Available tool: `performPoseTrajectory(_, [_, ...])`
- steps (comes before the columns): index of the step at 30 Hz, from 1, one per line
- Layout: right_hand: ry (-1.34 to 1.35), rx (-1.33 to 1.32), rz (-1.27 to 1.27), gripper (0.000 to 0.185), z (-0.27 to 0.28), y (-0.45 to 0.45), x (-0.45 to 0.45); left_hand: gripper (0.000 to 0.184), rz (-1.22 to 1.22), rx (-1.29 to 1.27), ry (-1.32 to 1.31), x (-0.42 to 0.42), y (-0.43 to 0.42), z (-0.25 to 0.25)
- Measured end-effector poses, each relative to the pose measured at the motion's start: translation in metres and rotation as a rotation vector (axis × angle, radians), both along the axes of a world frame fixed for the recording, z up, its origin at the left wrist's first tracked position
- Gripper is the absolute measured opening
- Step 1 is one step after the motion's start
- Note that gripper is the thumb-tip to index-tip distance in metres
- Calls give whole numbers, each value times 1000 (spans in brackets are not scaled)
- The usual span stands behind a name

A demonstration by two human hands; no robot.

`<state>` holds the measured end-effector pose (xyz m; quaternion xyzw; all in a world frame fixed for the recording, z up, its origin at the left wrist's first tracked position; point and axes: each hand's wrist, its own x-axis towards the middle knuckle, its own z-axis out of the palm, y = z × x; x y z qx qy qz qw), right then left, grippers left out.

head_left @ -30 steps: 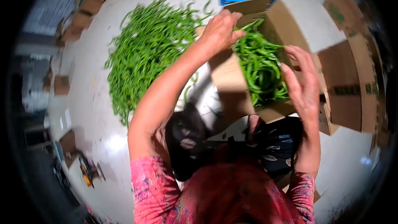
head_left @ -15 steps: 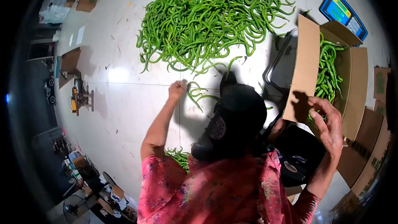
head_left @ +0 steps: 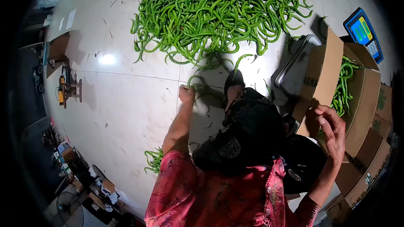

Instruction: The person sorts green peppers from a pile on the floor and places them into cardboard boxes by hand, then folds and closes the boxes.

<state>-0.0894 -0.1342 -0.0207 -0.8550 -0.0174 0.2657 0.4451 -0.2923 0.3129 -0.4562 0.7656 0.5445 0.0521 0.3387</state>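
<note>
My left hand (head_left: 187,95) is low over the floor, its fingers closed around a curved green chili pepper (head_left: 192,78) that sticks out above the fist. Over the near flap of an open cardboard box (head_left: 362,111) is my right hand (head_left: 333,132), fingers half curled and thumb apart, with nothing seen in it. Inside the box lie green chili peppers (head_left: 344,85). A big heap of green chili peppers (head_left: 214,14) covers the floor ahead, and one single pepper (head_left: 240,63) lies by my shoe.
A blue-framed scale display (head_left: 362,33) stands behind the box, and a metal scale platform (head_left: 296,63) lies left of it. A smaller pepper pile (head_left: 154,160) is by my left elbow. Further off are a wooden stool-like object (head_left: 69,87), a fan (head_left: 69,207) and folded cardboard (head_left: 372,164).
My left hand has closed on a pepper, and the loose peppers beside it have gone from their spot on the floor. My right hand stays at the box. The view has shifted slightly.
</note>
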Motion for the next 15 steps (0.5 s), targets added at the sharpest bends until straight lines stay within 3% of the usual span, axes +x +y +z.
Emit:
performPoseTrajectory(2, [26, 13, -27, 31, 0, -1, 1, 12, 100, -296, -343, -5, 8, 5])
performPoseTrajectory(3, [29, 21, -33, 31, 1, 0, 2, 10, 167, -497, -499, 5, 6, 44])
performPoseTrajectory(7, [44, 43, -36, 31, 0, 1, 2, 22, 302, -896, -534, 6, 22, 93])
performPoseTrajectory(10, [53, 42, 6, 30, -2, 3, 4, 28, 170, -1106, -541, -2, 9, 86])
performPoseTrajectory(12, [50, 32, 28, 30, -3, 7, 4, 31, -94, -833, -218, -1, -17, 76])
performPoseTrajectory(14, [46, 26, 35, 30, -4, 9, 5, 28, -512, -262, 101, 7, -47, 71])
performPoseTrajectory(15, [44, 22, 37, 30, -4, 10, 5, 27, -618, -121, 126, 9, -57, 68])
